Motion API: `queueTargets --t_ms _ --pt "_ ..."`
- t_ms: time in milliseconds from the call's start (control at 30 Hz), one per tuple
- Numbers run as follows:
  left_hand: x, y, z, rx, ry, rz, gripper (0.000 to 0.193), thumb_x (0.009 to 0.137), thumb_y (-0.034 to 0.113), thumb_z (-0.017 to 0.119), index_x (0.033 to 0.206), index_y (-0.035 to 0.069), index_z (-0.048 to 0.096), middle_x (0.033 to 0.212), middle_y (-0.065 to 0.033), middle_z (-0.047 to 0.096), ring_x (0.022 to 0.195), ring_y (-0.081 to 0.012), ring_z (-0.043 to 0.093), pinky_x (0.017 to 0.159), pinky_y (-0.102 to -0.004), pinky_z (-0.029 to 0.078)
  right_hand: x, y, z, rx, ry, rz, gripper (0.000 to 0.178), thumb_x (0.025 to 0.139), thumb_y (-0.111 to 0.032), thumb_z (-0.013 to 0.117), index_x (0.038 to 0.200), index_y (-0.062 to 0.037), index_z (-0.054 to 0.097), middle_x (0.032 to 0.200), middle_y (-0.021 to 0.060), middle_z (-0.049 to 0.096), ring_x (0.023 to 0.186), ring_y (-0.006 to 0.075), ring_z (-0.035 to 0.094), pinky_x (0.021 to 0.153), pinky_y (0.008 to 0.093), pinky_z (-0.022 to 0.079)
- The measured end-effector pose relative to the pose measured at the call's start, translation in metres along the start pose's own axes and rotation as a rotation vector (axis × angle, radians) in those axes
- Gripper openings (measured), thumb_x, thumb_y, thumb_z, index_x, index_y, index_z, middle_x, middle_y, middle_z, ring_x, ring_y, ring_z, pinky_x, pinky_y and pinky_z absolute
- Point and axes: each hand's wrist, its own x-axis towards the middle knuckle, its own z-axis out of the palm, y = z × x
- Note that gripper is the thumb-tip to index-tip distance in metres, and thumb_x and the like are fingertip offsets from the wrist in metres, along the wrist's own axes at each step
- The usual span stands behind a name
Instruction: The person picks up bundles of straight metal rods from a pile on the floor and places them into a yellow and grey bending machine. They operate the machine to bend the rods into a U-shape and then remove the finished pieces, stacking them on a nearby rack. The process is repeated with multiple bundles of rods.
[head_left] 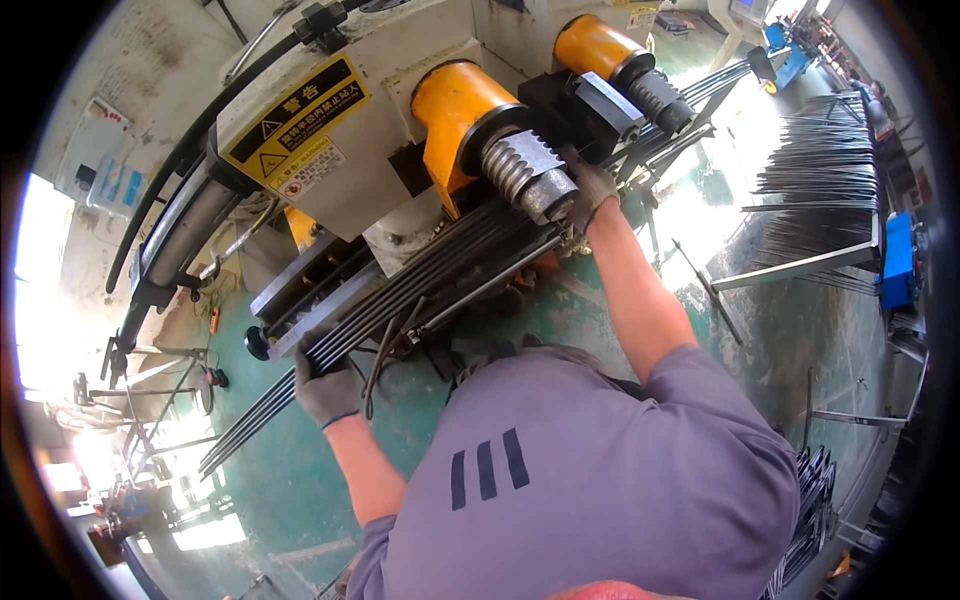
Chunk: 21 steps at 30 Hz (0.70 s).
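A bundle of several thin dark metal rods (400, 290) runs slantwise along the front of a machine. Near its lower left end, my left hand (328, 394), in a grey glove, is closed round the rods. Their free ends (232, 440) stick out past it over the floor. My right hand (594, 186), also gloved, reaches in beside the ribbed metal roller (525, 170) and close to a black block (565, 110). Its fingers are mostly hidden there, so I cannot see what they hold. Behind the roller sits an orange cylindrical housing (455, 105).
The machine body (385, 130) carries a yellow warning label (300, 115). Beside the first roller stands a second orange housing (600, 45). Bent rods (385, 350) hang below the bundle. At right, a rack (800, 265) holds many dark rods; another rod stack (815, 500) lies lower right.
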Motion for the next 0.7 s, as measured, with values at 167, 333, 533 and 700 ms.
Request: queueTargets --t_ms 167,333,533,700 --pt "0.008 0.010 0.000 0.055 0.240 0.076 0.031 0.113 0.020 0.052 0.120 -0.005 0.069 0.122 -0.0180 0.073 0.119 -0.0336 0.068 0.114 -0.0535 0.051 -0.023 -0.015 0.003 -0.055 0.089 0.046 0.049 0.106 -0.042 0.069 0.131 -0.0004 0.060 0.119 0.0144 0.070 0.105 0.0328 0.072 0.086 0.0514 0.061" --pt "0.008 -0.053 0.026 0.076 0.215 0.017 0.031 0.113 0.023 0.054 0.123 -0.004 0.068 0.125 -0.0181 0.071 0.121 -0.0340 0.066 0.114 -0.0526 0.052 -0.038 0.015 -0.012 0.073 0.016 -0.169 0.064 0.105 -0.053 0.067 0.144 -0.0070 0.047 0.127 0.0142 0.066 0.107 0.0313 0.071 0.082 0.0487 0.064" --pt "0.003 -0.087 0.049 -0.034 -0.003 -0.153 0.039 0.113 0.027 0.054 0.136 -0.004 0.062 0.136 -0.0200 0.068 0.131 -0.0357 0.063 0.120 -0.0544 0.047 -0.013 0.060 -0.134 -0.105 -0.362 -0.180 0.071 0.109 -0.058 0.056 0.149 0.0012 0.052 0.143 0.0230 0.065 0.116 0.0368 0.072 0.103 0.0458 0.058" --pt "-0.003 -0.024 0.019 0.004 0.173 0.072 0.039 0.113 0.026 0.052 0.136 -0.004 0.062 0.135 -0.0191 0.069 0.130 -0.0359 0.064 0.119 -0.0549 0.048 -0.084 0.035 -0.138 -0.134 0.120 0.024 0.077 0.108 -0.059 0.057 0.144 0.0088 0.054 0.127 0.0258 0.072 0.112 0.0383 0.073 0.101 0.0466 0.059"
